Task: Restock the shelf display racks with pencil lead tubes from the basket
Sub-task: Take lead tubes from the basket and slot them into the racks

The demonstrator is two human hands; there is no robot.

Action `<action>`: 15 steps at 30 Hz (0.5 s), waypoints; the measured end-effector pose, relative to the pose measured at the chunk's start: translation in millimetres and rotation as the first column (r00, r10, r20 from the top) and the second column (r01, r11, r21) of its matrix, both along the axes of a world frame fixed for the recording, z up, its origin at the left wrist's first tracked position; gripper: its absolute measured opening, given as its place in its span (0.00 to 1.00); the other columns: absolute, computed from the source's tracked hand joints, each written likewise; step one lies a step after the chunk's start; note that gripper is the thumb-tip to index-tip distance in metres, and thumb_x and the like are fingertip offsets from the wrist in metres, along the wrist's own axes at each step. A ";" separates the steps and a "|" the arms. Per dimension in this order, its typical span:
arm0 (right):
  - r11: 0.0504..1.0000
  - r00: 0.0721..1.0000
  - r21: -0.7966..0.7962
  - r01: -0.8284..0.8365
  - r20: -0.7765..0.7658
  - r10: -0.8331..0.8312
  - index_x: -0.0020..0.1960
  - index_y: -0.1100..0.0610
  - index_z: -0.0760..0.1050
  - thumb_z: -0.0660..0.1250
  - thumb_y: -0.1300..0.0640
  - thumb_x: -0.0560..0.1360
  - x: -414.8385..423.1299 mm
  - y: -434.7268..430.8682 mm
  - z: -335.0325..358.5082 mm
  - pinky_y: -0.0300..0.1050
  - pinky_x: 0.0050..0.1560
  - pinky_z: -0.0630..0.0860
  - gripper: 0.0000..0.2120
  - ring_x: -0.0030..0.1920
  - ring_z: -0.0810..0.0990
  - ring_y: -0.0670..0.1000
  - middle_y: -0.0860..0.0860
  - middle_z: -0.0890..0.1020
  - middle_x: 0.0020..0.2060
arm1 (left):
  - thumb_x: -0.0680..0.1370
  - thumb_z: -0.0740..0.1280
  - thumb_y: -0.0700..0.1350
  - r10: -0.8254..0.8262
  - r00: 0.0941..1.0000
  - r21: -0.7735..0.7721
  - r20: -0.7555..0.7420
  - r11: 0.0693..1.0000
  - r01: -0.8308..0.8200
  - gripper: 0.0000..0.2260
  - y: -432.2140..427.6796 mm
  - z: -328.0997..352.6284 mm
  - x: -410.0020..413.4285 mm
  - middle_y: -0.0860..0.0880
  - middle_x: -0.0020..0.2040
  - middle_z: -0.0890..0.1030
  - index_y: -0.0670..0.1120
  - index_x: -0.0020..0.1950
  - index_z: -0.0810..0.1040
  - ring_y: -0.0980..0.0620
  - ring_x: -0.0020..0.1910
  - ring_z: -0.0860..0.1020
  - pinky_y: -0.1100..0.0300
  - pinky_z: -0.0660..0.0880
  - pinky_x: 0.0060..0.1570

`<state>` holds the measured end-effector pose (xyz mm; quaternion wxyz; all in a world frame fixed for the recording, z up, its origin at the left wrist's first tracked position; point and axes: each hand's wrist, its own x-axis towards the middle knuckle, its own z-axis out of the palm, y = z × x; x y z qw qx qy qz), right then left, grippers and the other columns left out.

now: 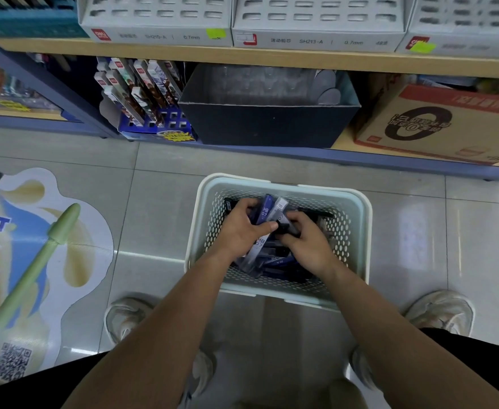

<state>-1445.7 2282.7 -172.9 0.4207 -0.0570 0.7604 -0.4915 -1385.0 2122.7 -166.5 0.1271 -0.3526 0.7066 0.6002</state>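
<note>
A pale green perforated basket (357,219) stands on the floor below me, holding several blue and clear pencil lead tubes (274,258). Both hands are inside it. My left hand (239,228) grips a bunch of tubes (267,209) that stick up between its fingers and thumb. My right hand (307,240) curls its fingers round the lower ends of the same bunch, touching the left thumb. Grey display racks (156,19) (319,22) with rows of slots sit on the wooden shelf above; their slots look empty.
Under the shelf stand a dark open box (268,122), a blue rack of pens (150,93) and a brown carton (437,125). A floor sticker (35,261) lies at left. My shoes (127,317) (443,311) flank the basket on the tiled floor.
</note>
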 end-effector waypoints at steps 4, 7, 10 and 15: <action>1.000 1.000 -0.027 0.012 -0.019 -0.012 0.62 0.53 0.75 0.70 0.64 0.76 -0.2 1.6 1.8 0.42 0.60 0.76 0.16 0.58 0.80 0.45 0.48 0.82 0.57 | 0.73 0.77 0.45 0.041 0.999 0.074 0.000 0.996 -0.040 0.23 -3.2 2.1 4.4 0.53 0.54 0.81 0.47 0.65 0.74 0.55 0.54 0.80 0.66 0.74 0.53; 0.996 0.999 -0.083 0.044 0.003 -0.044 0.59 0.54 0.78 0.71 0.64 0.76 -2.8 1.5 4.9 0.41 0.59 0.78 0.14 0.55 0.82 0.45 0.49 0.84 0.53 | 0.71 0.79 0.43 -0.026 0.999 0.155 0.025 0.988 0.022 0.29 -8.9 5.2 7.4 0.52 0.56 0.82 0.49 0.68 0.72 0.57 0.56 0.80 0.67 0.75 0.53; 0.993 0.998 -0.113 0.043 -0.031 -0.047 0.53 0.48 0.79 0.72 0.64 0.76 -3.0 0.9 10.2 0.31 0.52 0.76 0.12 0.48 0.81 0.35 0.42 0.84 0.47 | 0.71 0.79 0.42 -0.090 0.995 0.168 0.030 0.982 0.084 0.33 -11.7 7.1 8.2 0.54 0.58 0.82 0.51 0.72 0.70 0.59 0.58 0.80 0.66 0.75 0.55; 0.986 0.982 -0.102 0.129 -0.122 -0.142 0.58 0.54 0.81 0.74 0.54 0.75 1.7 2.0 7.3 0.49 0.59 0.79 0.12 0.55 0.82 0.44 0.45 0.84 0.51 | 0.76 0.74 0.43 0.019 1.000 0.168 -0.023 0.986 -0.015 0.20 -9.9 12.3 5.7 0.54 0.54 0.85 0.50 0.67 0.75 0.62 0.52 0.82 0.63 0.77 0.55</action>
